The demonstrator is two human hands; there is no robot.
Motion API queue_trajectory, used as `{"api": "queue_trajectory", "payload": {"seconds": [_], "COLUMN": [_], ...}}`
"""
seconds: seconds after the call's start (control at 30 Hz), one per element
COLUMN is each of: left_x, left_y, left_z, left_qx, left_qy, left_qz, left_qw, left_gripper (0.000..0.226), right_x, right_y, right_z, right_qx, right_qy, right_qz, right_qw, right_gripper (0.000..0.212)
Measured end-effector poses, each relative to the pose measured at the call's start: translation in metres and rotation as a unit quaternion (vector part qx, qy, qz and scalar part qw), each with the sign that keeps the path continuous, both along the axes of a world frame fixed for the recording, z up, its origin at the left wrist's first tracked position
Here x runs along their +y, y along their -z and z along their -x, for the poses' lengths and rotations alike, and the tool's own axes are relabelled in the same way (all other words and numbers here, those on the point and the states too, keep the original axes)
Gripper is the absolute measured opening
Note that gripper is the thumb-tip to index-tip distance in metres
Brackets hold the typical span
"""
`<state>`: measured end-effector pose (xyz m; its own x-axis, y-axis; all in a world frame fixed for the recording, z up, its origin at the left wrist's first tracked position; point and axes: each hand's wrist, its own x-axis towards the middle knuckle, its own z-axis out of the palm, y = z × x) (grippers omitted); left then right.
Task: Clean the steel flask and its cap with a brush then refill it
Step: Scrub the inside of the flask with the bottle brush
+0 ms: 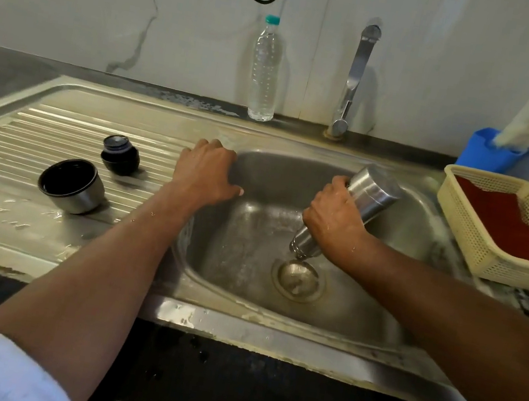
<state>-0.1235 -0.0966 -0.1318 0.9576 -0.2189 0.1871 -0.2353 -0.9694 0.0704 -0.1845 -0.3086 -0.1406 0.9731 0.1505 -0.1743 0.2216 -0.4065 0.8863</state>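
Because the right hand [334, 219] is wrapped around its middle, part of the steel flask [351, 210] is hidden; its mouth is tipped down over the sink [261, 165] drain at centre right, possibly draining water, though that is hard to make out. The left hand [207, 170] is rested, fingers relaxed, on the basin's rim. The cap [71, 185] and stopper [120, 155] are seen at left on the drainboard.
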Motion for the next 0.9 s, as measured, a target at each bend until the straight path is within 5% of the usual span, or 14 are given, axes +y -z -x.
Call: {"api": "queue_trajectory", "payload": {"seconds": [0.1,0.23,0.37,0.5,0.63,0.73,0.9], "left_x": [-0.001,-0.002,-0.002,-0.004,-0.018,-0.042,-0.104], "left_y": [0.000,0.000,0.002,0.001,-0.005,-0.008,-0.018], "left_z": [-0.001,-0.004,-0.006,-0.006,0.003,0.016,0.015], "left_qx": [0.000,-0.003,-0.002,-0.009,-0.018,0.029,0.203], "left_qy": [-0.004,-0.010,-0.009,-0.005,0.030,0.060,0.105], "left_qz": [0.002,0.007,0.013,0.011,0.038,0.136,0.358], "left_qw": [1.000,1.000,1.000,1.000,0.999,0.988,0.905], "left_gripper": [0.067,0.067,0.067,0.068,0.067,0.073,0.074], "right_x": [-0.003,-0.009,-0.023,-0.033,-0.043,-0.052,-0.070], "right_y": [-0.005,-0.023,-0.022,-0.008,0.000,0.004,0.017], "right_z": [0.000,-0.004,-0.002,-0.001,-0.003,-0.005,-0.010], "right_qx": [-0.016,-0.039,-0.052,-0.045,-0.045,-0.059,-0.078], "right_qy": [0.019,0.094,0.138,0.173,0.186,0.185,0.208], "right_qz": [-0.054,-0.250,-0.435,-0.605,-0.706,-0.754,-0.820], "right_qw": [0.998,0.963,0.888,0.776,0.682,0.628,0.528], "right_gripper": [0.035,0.044,0.062,0.073,0.079,0.079,0.077]}}
